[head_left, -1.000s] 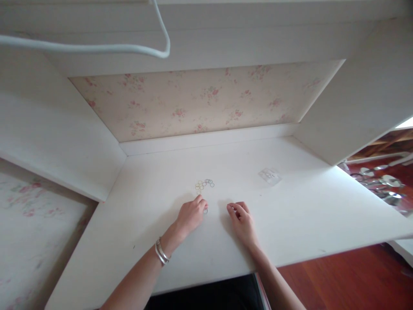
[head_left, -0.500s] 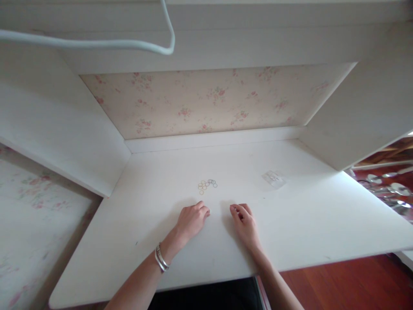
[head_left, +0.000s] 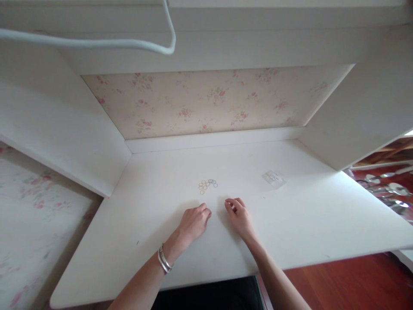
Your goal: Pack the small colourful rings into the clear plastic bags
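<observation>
White desk — both curled hands, left hand and right hand, rest near small rings, grasp unclear.

You have bare tabletop left and right of both hands. Ahead, only the small rings lie close; a clear packet sits off right. White side panels and the floral back wall close you in.
</observation>
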A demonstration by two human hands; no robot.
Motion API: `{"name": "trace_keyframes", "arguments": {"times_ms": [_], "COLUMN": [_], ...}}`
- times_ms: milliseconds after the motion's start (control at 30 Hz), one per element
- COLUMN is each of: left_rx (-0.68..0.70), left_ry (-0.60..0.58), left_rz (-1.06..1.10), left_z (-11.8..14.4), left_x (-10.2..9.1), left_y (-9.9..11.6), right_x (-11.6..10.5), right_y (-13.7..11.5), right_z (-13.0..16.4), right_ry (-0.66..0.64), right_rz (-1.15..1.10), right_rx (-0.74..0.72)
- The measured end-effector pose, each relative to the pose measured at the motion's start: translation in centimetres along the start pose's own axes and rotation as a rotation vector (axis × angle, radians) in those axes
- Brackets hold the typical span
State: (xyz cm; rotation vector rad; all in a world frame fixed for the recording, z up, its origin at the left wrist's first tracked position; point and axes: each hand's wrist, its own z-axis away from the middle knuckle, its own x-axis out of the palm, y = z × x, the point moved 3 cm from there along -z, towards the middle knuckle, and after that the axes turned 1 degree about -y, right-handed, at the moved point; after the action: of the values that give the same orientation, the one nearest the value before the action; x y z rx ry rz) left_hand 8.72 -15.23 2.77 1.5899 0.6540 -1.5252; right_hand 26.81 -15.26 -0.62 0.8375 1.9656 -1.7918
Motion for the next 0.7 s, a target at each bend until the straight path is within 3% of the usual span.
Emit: {"name": "trace_keyframes", "arguments": {"times_ms": [200, 367, 500, 700], "left_rx": [-0.031, -0.141, -0.267, -0.405], "left_ry": [0.09, 0.282, 0.406, 0.378], "left_rz": [0.086, 0.336, 0.561, 0.8], "left_z": [0.9, 3.0, 4.6, 5.1], "left_x": [-0.6, -1.6, -0.7, 1.1], "left_y": [-0.3, -3.5, -7.4, -9.9], "right_x": [1.4, 2.7, 3.2, 3.2], "right_y": [-2.0, -2.6, -2.4, -3.0], "right_z": [-4.4, -6.7, -6.9, -4.7], "right_ry": [-0.135, -0.196, -0.206, -0.192], "right_rz": [0.28, 0.427, 0.452, 0.303], "right_rx": [-0.096, -0.072, -0.113, -0.255]}}
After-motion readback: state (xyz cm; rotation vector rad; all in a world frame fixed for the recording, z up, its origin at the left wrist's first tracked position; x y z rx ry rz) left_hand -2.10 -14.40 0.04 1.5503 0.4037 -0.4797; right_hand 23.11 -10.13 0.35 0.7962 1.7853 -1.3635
